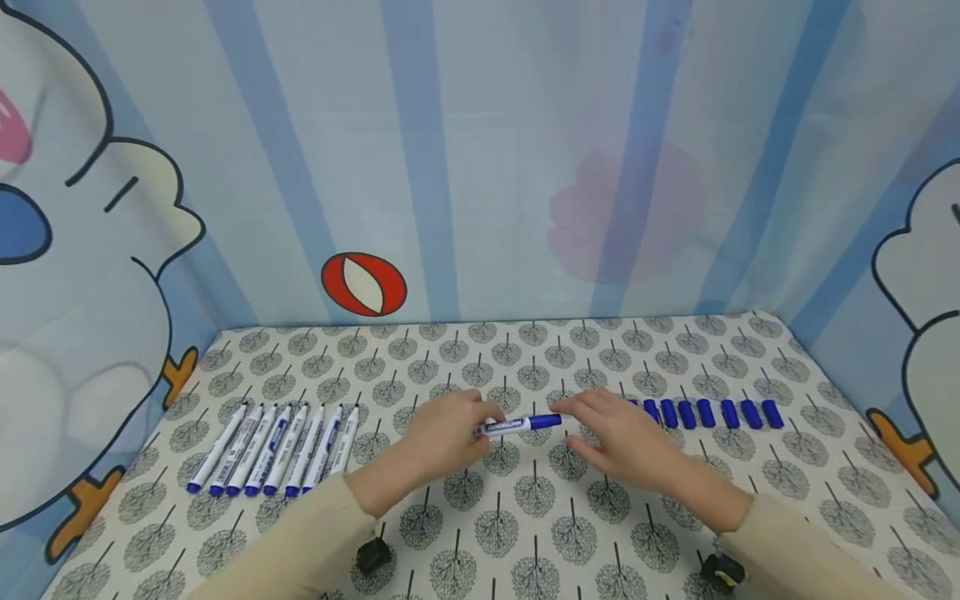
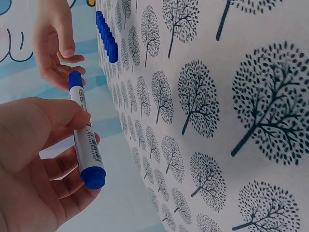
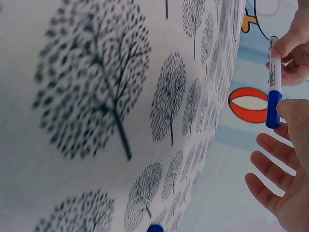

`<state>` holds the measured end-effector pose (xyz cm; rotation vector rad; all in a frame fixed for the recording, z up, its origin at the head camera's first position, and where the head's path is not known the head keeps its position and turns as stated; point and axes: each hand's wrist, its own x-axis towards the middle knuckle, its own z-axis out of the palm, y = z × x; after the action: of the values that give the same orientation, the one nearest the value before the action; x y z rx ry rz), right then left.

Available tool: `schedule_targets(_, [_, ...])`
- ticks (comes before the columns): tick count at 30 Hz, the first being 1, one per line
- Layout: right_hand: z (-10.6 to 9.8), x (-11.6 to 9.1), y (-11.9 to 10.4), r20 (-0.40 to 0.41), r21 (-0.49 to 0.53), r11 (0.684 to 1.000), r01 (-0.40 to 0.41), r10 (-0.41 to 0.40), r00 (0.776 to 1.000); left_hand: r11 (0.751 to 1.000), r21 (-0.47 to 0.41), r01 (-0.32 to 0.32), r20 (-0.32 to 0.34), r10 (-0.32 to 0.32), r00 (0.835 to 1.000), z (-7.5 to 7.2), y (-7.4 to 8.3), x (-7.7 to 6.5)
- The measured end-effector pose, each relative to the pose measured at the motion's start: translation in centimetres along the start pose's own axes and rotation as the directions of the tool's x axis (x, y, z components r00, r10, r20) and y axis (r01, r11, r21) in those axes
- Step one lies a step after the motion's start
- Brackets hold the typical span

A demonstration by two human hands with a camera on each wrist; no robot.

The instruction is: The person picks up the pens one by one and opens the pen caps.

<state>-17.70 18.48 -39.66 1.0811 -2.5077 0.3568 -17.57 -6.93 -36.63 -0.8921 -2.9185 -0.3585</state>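
A white marker with a blue cap [image 1: 522,424] lies across my left hand [image 1: 447,427], pinched between thumb and fingers near its rear half. Its blue end plug [image 2: 93,178] faces the camera in the left wrist view, and the cap points toward my right hand [image 1: 626,437]. Thumb and fingers of that right hand are spread around the cap end; in the right wrist view the thumb [image 3: 293,110] overlaps the cap's edge, while the other fingers stay loose and apart from it.
Several uncapped white markers [image 1: 273,450] lie side by side at the left, tips toward the back. At the right is a row of several blue caps [image 1: 705,413], partly behind my right hand. A tree-patterned cloth [image 1: 517,533] covers the table; a printed curtain [image 1: 495,167] hangs behind.
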Motion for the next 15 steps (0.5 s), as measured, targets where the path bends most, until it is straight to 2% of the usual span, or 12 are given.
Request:
schedule_targets(4, [0.3,0.6,-0.7,0.004,0.002,1.0,0.02,-0.02,1.0,1.0,-0.003,-0.016,-0.015,0.016,1.0,-0.2,-0.3,-0.5])
schedule_targets(15, [1.4,2.6,-2.3,-0.056,-0.023,0.998,0.054,-0.056,0.997,0.998,-0.007,-0.06,-0.07,0.059,0.996,-0.1,-2.0,-1.9])
